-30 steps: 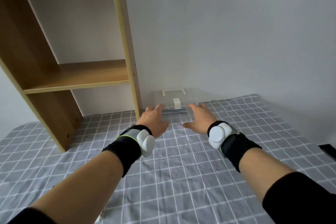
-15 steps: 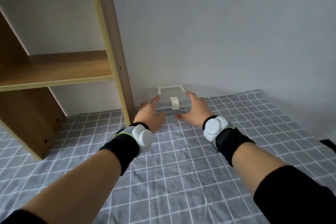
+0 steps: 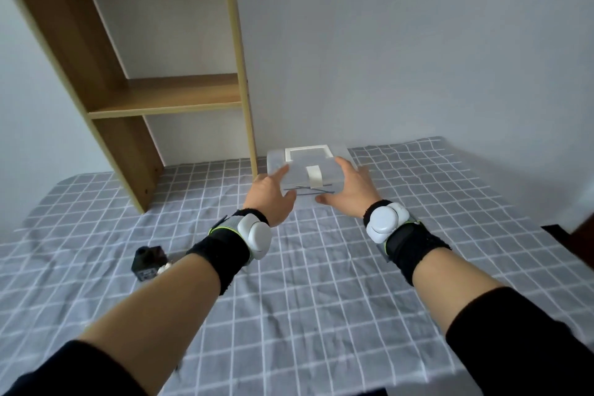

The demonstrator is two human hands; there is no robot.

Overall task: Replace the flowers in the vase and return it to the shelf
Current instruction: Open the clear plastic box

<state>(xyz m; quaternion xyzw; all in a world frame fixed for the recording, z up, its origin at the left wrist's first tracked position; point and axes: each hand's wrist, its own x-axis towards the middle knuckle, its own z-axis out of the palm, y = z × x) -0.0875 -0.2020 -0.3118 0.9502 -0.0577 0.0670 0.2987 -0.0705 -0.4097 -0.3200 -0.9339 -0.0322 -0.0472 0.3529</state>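
In the head view, a clear plastic box (image 3: 308,167) with a white handle and white latch sits at the far edge of the table (image 3: 321,283), against the wall and just beside the right upright of the wooden shelf (image 3: 167,96). The table is covered with a grey checked cloth. The left hand (image 3: 270,196) is on the box's left side, fingers spread and thumb at its front lower edge. The right hand (image 3: 352,191) is on the right side in the same way, fingers along the lid and thumb near the front. Both hands are open and pressed to the box from either side, with the box between them; whether it is lifted off the cloth cannot be told. Thin dark lines show through the box front, possibly stems, but the plastic is too cloudy to be sure. A small black object (image 3: 149,264) lies on the cloth toward the left edge, near the left forearm. No vase shows in this view.
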